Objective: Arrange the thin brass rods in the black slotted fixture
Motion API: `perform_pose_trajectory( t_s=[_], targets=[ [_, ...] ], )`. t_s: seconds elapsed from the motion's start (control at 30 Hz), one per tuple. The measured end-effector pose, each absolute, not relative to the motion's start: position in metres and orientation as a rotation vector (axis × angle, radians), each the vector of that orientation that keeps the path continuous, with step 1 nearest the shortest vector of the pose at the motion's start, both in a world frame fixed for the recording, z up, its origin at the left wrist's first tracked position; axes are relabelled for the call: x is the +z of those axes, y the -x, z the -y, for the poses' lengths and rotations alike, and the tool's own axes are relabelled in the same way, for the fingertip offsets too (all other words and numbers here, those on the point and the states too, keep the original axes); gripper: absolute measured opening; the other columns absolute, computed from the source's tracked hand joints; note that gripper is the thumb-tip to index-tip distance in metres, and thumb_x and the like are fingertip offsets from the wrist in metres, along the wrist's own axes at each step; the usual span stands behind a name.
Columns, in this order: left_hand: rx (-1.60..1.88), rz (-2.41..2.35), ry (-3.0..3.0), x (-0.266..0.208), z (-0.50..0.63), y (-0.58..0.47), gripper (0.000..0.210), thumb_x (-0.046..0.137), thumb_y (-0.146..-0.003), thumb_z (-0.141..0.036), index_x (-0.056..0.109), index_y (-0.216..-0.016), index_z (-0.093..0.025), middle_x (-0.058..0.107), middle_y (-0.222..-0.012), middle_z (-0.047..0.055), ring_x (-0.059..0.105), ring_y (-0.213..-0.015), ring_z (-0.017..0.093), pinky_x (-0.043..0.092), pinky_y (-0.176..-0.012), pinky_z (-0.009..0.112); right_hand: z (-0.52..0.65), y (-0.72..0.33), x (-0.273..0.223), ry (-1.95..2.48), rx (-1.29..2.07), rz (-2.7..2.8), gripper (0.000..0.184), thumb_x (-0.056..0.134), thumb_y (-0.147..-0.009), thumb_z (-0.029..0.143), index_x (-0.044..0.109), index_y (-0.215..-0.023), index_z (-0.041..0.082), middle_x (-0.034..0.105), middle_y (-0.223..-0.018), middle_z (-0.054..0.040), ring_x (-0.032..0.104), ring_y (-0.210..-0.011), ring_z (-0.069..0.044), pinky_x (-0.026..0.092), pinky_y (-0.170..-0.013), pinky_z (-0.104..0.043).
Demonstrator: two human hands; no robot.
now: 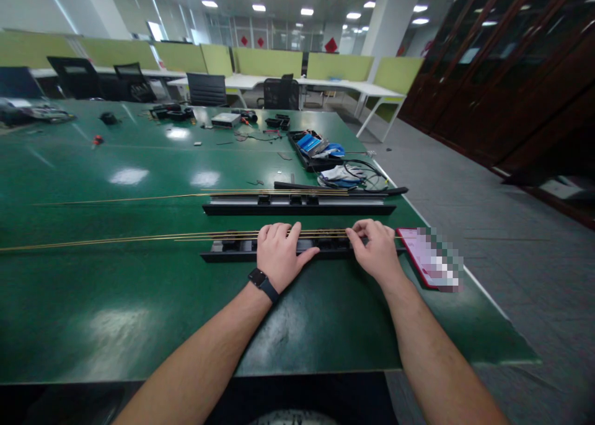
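Note:
My left hand point(280, 254), with a dark watch on its wrist, lies flat across a black channel-shaped rail point(232, 257), thumb stretched out along the near side. Its fingers rest over several thin brass-coloured rods point(199, 235) running lengthwise above the rail and far off to the left. Near the rail's right end my right hand point(374, 248) is closed in a pinch on a brass-coloured rod, thumb against the forefinger. That rod's tip is hard to make out. Small dark blocks sit inside the rail, partly hidden by the hands.
A second black rail point(297, 209) with more thin rods lies parallel behind. Right of my right hand is a red-edged phone point(421, 261) by the table edge. Further back stand a black tray point(307, 158) of blue items, gloves point(341, 176) and black cables.

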State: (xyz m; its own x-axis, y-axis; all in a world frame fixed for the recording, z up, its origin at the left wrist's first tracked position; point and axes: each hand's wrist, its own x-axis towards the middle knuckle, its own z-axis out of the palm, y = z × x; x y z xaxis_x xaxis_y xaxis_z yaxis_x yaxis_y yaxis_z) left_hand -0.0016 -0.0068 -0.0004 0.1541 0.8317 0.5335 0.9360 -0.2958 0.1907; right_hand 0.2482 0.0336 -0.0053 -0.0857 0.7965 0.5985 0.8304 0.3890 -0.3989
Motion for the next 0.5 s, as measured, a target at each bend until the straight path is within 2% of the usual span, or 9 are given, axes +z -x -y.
perform_pose_trajectory(
  t_s=[0.5],
  targets=[
    [-0.825,1.748,2.238,0.0021,0.0075,0.0003,0.062,0.068,-0.089,-0.066,0.067,-0.129,-0.019,0.073,-0.117,0.013,0.062,-0.112,0.032,0.039,-0.103,0.048,-0.032,-0.2448,-0.0037,1.369,-0.009,1.879,0.018,0.062,-0.096,0.041,0.061,-0.09,0.025,0.067,-0.081,-0.0013,0.061,-0.082,-0.021,0.035,-0.091,-0.043]
  ],
)
